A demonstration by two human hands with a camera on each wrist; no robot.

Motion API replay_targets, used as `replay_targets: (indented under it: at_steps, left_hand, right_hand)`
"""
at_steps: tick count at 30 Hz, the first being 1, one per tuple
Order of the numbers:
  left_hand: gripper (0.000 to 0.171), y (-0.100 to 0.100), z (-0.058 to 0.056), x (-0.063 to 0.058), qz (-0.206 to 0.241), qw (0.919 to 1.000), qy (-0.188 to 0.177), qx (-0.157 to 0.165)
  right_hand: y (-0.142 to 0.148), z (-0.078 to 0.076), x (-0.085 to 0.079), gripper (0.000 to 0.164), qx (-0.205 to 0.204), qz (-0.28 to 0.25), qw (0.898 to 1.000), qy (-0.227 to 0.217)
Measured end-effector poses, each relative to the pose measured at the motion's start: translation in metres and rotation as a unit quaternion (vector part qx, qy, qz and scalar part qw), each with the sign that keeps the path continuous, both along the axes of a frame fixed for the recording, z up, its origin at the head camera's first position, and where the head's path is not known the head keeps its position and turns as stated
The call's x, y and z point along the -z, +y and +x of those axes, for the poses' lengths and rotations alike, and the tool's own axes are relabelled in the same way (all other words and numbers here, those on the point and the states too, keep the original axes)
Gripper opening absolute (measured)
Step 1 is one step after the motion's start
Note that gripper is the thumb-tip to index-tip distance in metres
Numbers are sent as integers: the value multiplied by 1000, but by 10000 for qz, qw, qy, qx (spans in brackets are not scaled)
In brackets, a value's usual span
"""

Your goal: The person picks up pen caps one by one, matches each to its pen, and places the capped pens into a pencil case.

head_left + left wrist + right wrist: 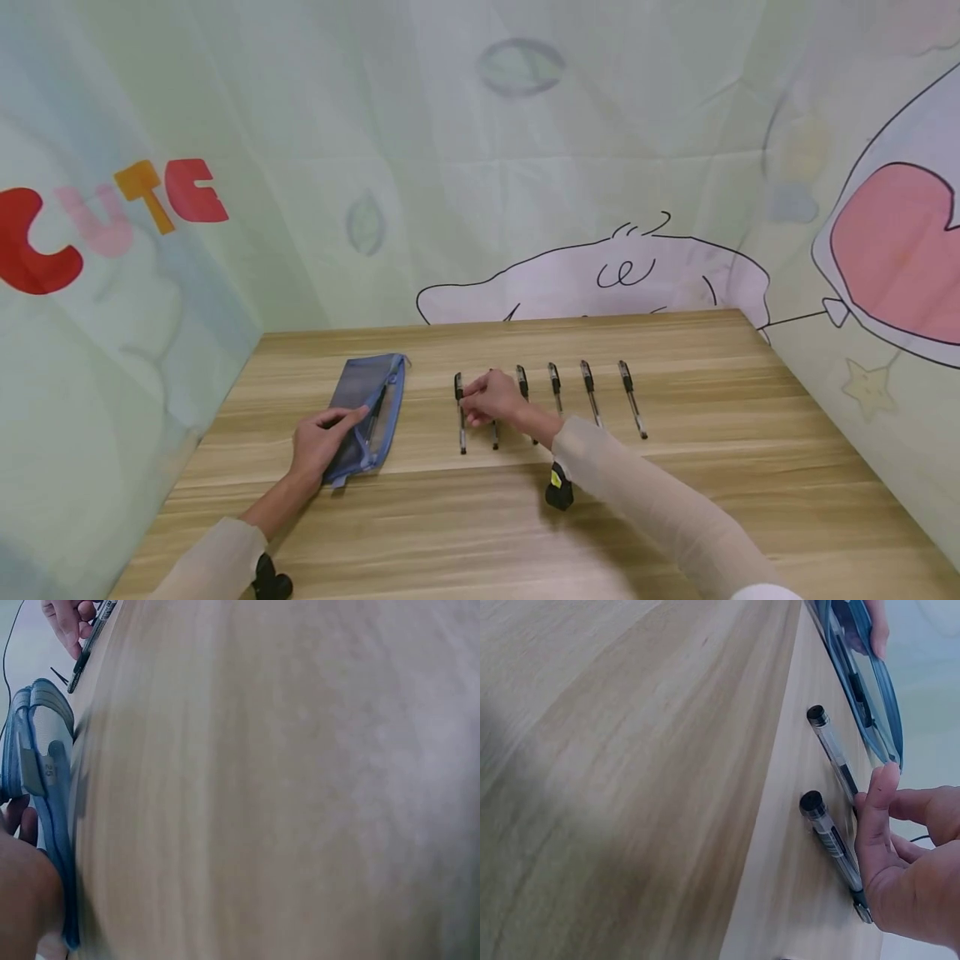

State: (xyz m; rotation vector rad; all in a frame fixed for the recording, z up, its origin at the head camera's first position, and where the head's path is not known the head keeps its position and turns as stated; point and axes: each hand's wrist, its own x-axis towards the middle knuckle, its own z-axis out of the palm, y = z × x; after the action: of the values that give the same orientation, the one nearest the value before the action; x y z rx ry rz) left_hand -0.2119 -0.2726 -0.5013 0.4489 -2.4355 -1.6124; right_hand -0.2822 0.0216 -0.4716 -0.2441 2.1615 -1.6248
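Note:
A blue mesh pencil case (352, 387) lies on the left of the table with its zipped side gaping. Inside it, a dark pen (859, 690) shows through the opening. My left hand (318, 442) grips the case's near left part, thumb on top. My right hand (491, 397) pinches the leftmost gel pen (462, 429), which lies along the table with its black cap away from me. Under that hand, a second pen (831, 836) is partly hidden. Several similar pens, among them the rightmost pen (633, 400), form a row to the right.
The wood-grain table (420, 533) ends at a printed cloth (315, 208) at the back and on both sides. A black wrist device (558, 487) hangs under the right sleeve, and another black one (272, 579) is at the left wrist.

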Motion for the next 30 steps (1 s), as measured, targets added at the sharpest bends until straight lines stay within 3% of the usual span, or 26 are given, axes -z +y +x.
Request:
replay_targets:
  at_steps: [6, 13, 17, 21, 23, 28, 30]
  left_hand:
    - [35, 0, 0, 0, -19, 10000, 33, -24]
    - [38, 1, 2, -1, -47, 10000, -32, -27]
    - [40, 0, 1, -2, -110, 9999, -97, -6]
    - [40, -1, 0, -1, -144, 9999, -87, -13]
    - [40, -1, -1, 0, -147, 9999, -73, -2]
    - [40, 0, 0, -1, -133, 9999, -33, 21]
    - [40, 0, 0, -1, -128, 9999, -35, 17]
  right_hand:
    - [-6, 2, 3, 28, -120, 424, 9978, 505]
    - [-17, -1, 9, 47, -186, 1198, 9849, 1233]
    - [-20, 0, 6, 45, -167, 1374, 9808, 1374]
    - [-22, 0, 4, 45, -95, 1438, 9822, 1205]
    - [-23, -1, 4, 44, -52, 1487, 9825, 1118]
    - [-28, -2, 4, 12, -140, 1873, 9703, 1524]
    - [-29, -2, 5, 16, -191, 2032, 9631, 1755]
